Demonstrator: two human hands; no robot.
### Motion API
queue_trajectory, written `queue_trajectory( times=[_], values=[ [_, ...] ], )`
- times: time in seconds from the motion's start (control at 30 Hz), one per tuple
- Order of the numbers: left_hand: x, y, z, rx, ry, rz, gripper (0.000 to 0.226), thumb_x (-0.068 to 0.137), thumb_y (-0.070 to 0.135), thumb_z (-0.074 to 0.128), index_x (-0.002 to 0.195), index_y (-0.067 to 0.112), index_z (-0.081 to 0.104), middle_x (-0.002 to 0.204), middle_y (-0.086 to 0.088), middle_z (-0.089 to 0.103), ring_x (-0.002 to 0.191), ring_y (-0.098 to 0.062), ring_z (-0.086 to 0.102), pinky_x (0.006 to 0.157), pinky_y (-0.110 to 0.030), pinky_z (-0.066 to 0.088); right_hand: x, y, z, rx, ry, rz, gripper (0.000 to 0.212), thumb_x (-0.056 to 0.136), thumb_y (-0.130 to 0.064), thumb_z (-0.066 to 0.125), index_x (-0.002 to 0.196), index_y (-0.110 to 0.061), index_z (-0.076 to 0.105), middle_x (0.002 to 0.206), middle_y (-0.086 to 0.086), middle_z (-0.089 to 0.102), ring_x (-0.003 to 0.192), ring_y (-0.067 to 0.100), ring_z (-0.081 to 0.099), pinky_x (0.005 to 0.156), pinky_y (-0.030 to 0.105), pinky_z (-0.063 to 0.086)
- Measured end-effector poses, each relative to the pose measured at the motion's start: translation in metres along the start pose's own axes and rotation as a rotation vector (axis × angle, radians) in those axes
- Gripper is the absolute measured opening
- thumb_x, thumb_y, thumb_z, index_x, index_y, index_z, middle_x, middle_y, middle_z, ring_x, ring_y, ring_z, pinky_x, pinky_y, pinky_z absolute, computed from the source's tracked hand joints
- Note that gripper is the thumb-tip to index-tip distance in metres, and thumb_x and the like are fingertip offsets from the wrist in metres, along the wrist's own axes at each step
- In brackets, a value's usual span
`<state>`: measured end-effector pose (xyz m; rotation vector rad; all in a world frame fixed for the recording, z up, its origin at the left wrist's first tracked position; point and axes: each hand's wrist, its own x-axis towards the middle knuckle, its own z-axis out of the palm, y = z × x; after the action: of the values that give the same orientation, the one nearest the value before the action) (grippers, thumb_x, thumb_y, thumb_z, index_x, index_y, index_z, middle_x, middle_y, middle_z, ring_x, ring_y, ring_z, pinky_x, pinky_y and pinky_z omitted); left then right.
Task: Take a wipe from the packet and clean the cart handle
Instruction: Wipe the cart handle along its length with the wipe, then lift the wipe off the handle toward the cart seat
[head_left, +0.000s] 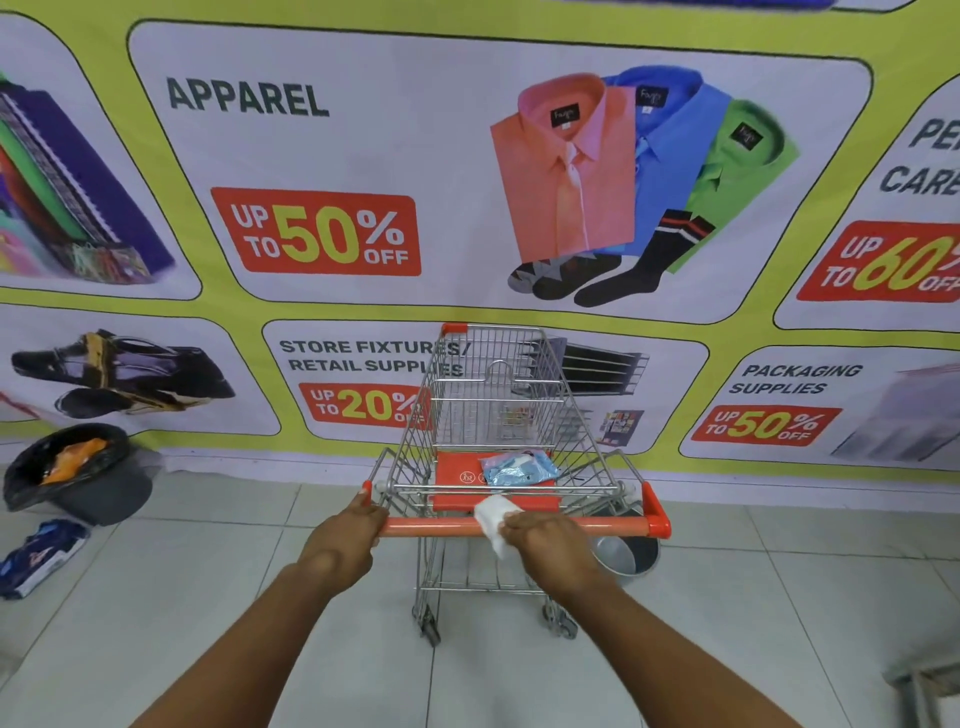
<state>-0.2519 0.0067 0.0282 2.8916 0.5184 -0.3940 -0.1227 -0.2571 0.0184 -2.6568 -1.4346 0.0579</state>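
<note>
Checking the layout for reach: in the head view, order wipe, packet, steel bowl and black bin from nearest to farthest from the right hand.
1. wipe, under the right hand on the handle
2. steel bowl, lower right
3. packet, on the cart seat ahead
4. black bin, far left

Bare handle (597, 526) between wipe (491, 517) and endcap (658, 525)

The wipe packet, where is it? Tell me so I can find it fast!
Find the silver shopping cart by the big sale banner. On the red flap seat just beyond the orange handle lies the wipe packet, a crinkly pale-blue pouch, the only soft, shiny thing in the cart.
</note>
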Motion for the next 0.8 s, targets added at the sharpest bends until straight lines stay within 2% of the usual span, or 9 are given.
queue_trajectory(
  times=[0.1, 0.23, 0.3, 0.4, 0.5, 0.6, 0.8],
  values=[
    [-0.004, 0.004, -0.004, 0.006, -0.007, -0.002, 0.039, 0.081, -0.003, 0.051, 0.110, 0.023, 0.053, 0.146, -0.003, 0.037, 0.091, -0.024, 0.063, 0.072, -0.032, 0.050, 0.019, -0.025, 0.002, -0.051, -0.079, -0.028, 0.031, 0.056, -0.004, 0.067, 0.080, -0.022, 0.071, 0.077, -0.002, 0.072, 0.067, 0.023, 0.067, 0.055, 0.029, 0.052],
    [-0.005, 0.003, -0.009, -0.005, -0.041, 0.006, 0.034, 0.082, -0.001, 0.049, 0.106, 0.022, 0.052, 0.146, -0.004, 0.036, 0.096, -0.023, 0.062, 0.072, -0.033, 0.048, 0.023, -0.030, -0.004, -0.005, -0.048, -0.015, 0.034, 0.050, -0.005, 0.074, 0.076, -0.028, 0.073, 0.071, -0.006, 0.072, 0.062, 0.018, 0.067, 0.052, 0.025, 0.050],
    [-0.001, 0.000, -0.013, 0.004, -0.086, 0.008, 0.027, 0.083, 0.003, 0.050, 0.102, 0.021, 0.053, 0.144, -0.007, 0.038, 0.098, -0.024, 0.061, 0.075, -0.035, 0.049, 0.020, -0.020, -0.010, 0.078, 0.005, 0.037, 0.028, 0.059, -0.012, 0.071, 0.080, -0.031, 0.073, 0.077, -0.006, 0.073, 0.067, 0.018, 0.068, 0.055, 0.026, 0.051],
    [0.013, 0.005, -0.025, -0.003, -0.117, 0.076, 0.022, 0.086, 0.017, 0.053, 0.107, 0.020, 0.056, 0.128, -0.007, 0.056, 0.102, -0.026, 0.060, 0.083, -0.035, 0.049, 0.015, 0.001, -0.032, 0.097, 0.141, 0.116, 0.029, 0.072, -0.015, 0.068, 0.098, -0.028, 0.072, 0.096, -0.005, 0.073, 0.085, 0.018, 0.067, 0.069, 0.033, 0.055],
    [0.035, 0.028, -0.046, -0.148, 0.006, 0.211, 0.038, 0.085, 0.027, 0.057, 0.123, 0.023, 0.052, 0.127, -0.002, 0.058, 0.112, -0.022, 0.055, 0.095, -0.035, 0.047, 0.013, 0.025, -0.067, 0.093, 0.283, 0.200, 0.025, 0.075, -0.012, 0.072, 0.098, -0.022, 0.073, 0.101, -0.002, 0.073, 0.093, 0.019, 0.064, 0.076, 0.034, 0.053],
    [0.054, 0.066, -0.066, -0.240, 0.146, 0.346, 0.050, 0.090, 0.030, 0.057, 0.137, 0.021, 0.041, 0.142, -0.003, 0.047, 0.128, -0.023, 0.043, 0.107, -0.036, 0.036, 0.009, 0.049, -0.094, 0.057, 0.359, 0.259, 0.023, 0.075, -0.009, 0.072, 0.095, -0.019, 0.074, 0.100, -0.001, 0.072, 0.090, 0.022, 0.063, 0.074, 0.032, 0.053],
    [0.086, 0.162, -0.093, -0.323, 0.229, 0.579, 0.054, 0.093, 0.035, 0.051, 0.142, 0.024, 0.031, 0.149, 0.000, 0.037, 0.136, -0.021, 0.031, 0.114, -0.038, 0.028, -0.008, 0.105, -0.129, 0.022, 0.462, 0.387, 0.021, 0.079, -0.009, 0.072, 0.097, -0.018, 0.075, 0.095, -0.002, 0.072, 0.086, 0.021, 0.062, 0.067, 0.031, 0.053]
  ],
)
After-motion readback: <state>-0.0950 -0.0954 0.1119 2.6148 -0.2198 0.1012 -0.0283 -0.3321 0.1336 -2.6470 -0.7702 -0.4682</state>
